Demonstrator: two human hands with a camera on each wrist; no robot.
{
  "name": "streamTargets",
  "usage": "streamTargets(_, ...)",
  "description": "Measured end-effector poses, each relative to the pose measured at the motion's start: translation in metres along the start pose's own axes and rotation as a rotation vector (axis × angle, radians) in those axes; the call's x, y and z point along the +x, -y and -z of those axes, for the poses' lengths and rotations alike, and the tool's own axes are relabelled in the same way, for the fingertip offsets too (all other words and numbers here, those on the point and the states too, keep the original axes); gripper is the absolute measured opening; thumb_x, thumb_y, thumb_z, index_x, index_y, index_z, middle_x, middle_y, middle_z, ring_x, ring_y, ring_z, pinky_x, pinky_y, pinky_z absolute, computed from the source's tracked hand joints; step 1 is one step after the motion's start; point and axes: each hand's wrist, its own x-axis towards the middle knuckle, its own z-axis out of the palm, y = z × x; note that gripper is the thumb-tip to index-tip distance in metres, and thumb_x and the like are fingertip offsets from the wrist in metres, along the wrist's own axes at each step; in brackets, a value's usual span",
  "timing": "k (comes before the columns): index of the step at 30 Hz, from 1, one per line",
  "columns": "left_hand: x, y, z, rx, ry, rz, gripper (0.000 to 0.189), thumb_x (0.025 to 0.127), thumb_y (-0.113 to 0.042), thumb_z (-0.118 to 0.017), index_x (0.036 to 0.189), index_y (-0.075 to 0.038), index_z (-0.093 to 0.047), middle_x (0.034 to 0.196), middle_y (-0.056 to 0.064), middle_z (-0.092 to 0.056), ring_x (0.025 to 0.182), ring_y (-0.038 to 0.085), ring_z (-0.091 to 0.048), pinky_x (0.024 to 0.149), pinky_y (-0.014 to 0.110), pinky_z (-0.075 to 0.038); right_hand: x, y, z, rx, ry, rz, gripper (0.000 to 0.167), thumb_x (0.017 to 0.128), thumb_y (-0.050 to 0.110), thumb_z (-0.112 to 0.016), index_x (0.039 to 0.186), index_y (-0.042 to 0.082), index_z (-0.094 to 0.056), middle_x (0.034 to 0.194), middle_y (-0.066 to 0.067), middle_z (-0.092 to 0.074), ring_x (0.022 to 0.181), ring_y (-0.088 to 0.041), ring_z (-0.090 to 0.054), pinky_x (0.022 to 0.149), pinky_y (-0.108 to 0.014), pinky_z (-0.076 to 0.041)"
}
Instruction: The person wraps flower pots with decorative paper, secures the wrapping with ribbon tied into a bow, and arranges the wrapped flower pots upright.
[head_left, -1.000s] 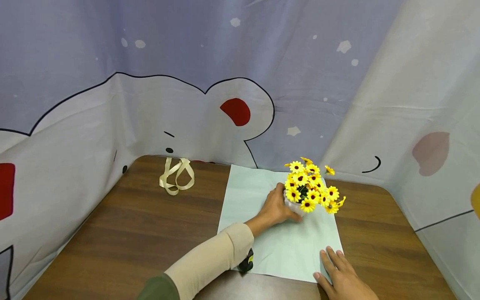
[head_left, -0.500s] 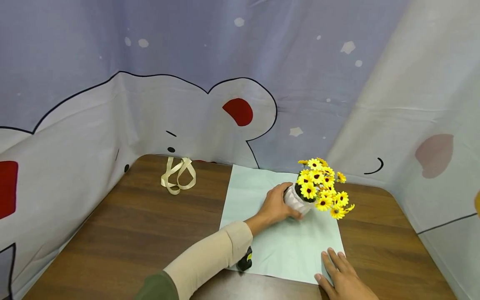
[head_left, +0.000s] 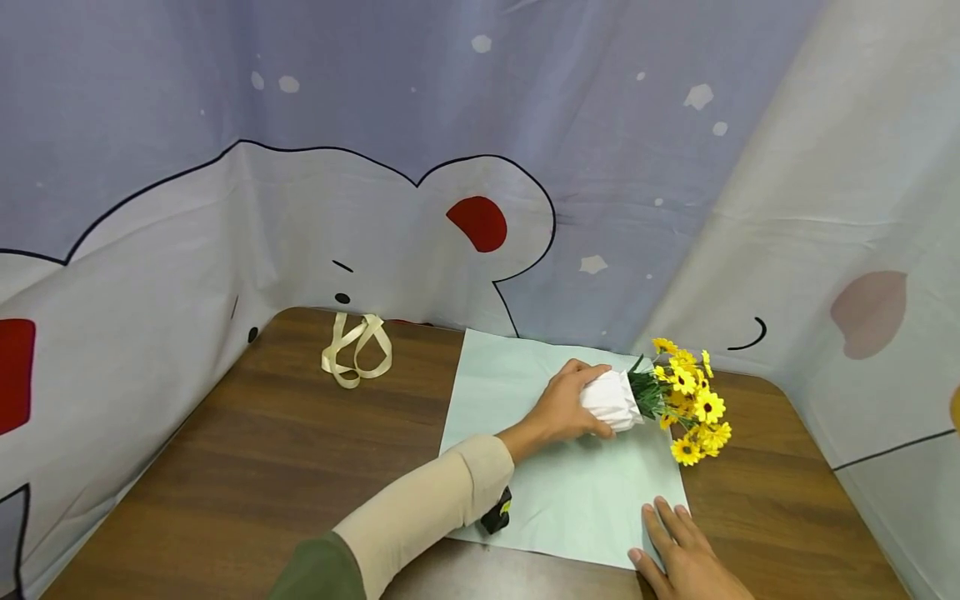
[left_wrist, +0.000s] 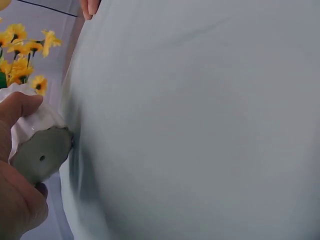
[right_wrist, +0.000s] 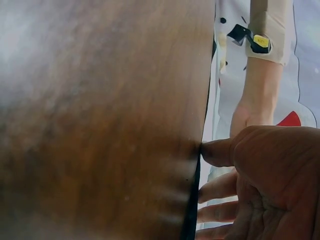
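white pot [head_left: 611, 402] — just one, tilted — gripped by left hand [head_left: 566, 406]

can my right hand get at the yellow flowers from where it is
Probably yes: the right hand rests at the near right corner of the pale sheet, the yellow flowers lean out toward that side, and nothing visible stands between them.

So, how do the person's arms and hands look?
The left hand and right hand wear no gloves. The left arm has a beige sleeve, dark green fabric higher up, and a black device with a yellow label near the wrist. No right sleeve is visible.
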Motion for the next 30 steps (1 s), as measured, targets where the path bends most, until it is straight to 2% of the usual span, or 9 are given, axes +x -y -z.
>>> streamTargets(8, 0.005, -0.009, -0.003, 0.086, 0.040, -0.012, 0.107, 0.070, -0.017, -0.106, 0.166, -0.019, -0.058, 0.154, 0.003, -0.064, 0.134, 0.015, -0.061, 0.115, 0.023, -0.050, 0.000, -0.003, -0.004, -0.007, -0.003, 0.010, 0.078, 0.110, 0.052, -0.070, 0.155, -0.011, -0.058, 0.164, -0.041, -0.052, 0.150, -0.070, -0.046, 0.117, -0.080, -0.045)
streamTargets(13, 0.009, -0.011, -0.007, 0.148, 0.055, -0.006, 0.103, 0.072, -0.020, -0.106, 0.164, -0.017, -0.060, 0.160, 0.002, -0.065, 0.145, 0.019, -0.059, 0.121, 0.025, -0.048, 0.001, 0.005, 0.004, 0.013, 0.061, -0.020, 0.077, 0.111, 0.047, -0.071, 0.157, -0.013, -0.055, 0.166, -0.044, -0.046, 0.153, -0.072, -0.040, 0.120, -0.082, -0.041)
streamTargets(16, 0.010, -0.012, -0.007, 0.161, 0.066, 0.006, 0.101, 0.073, -0.021, -0.106, 0.163, -0.017, -0.061, 0.161, 0.001, -0.065, 0.147, 0.020, -0.059, 0.124, 0.026, -0.047, 0.001, 0.007, 0.008, 0.031, 0.082, -0.031, 0.077, 0.111, 0.045, -0.070, 0.159, -0.014, -0.053, 0.167, -0.045, -0.044, 0.154, -0.073, -0.038, 0.121, -0.083, -0.039)
streamTargets(20, 0.012, -0.015, -0.004, 0.152, 0.093, 0.020, 0.100, 0.074, -0.020, -0.106, 0.162, -0.018, -0.061, 0.161, 0.001, -0.065, 0.148, 0.020, -0.059, 0.124, 0.027, -0.047, 0.001, 0.005, 0.004, 0.014, 0.055, -0.019, 0.076, 0.111, 0.046, -0.070, 0.157, -0.012, -0.055, 0.166, -0.043, -0.047, 0.153, -0.072, -0.041, 0.119, -0.082, -0.042)
streamTargets(25, 0.015, -0.015, -0.003, 0.144, 0.146, 0.035, 0.100, 0.076, -0.018, -0.104, 0.164, -0.020, -0.058, 0.163, 0.001, -0.062, 0.149, 0.020, -0.056, 0.123, 0.027, -0.047, 0.003, -0.004, -0.002, 0.006, 0.065, -0.019, 0.080, 0.111, 0.052, -0.068, 0.159, -0.010, -0.054, 0.168, -0.042, -0.046, 0.154, -0.071, -0.040, 0.118, -0.081, -0.043)
streamTargets(30, 0.015, -0.016, -0.001, 0.159, 0.179, 0.046, 0.101, 0.079, -0.020, -0.104, 0.167, -0.023, -0.054, 0.168, 0.001, -0.057, 0.152, 0.021, -0.052, 0.124, 0.030, -0.048, 0.002, -0.003, -0.001, -0.006, 0.057, -0.013, 0.079, 0.111, 0.049, -0.070, 0.158, -0.012, -0.054, 0.167, -0.043, -0.046, 0.153, -0.073, -0.041, 0.117, -0.082, -0.043)
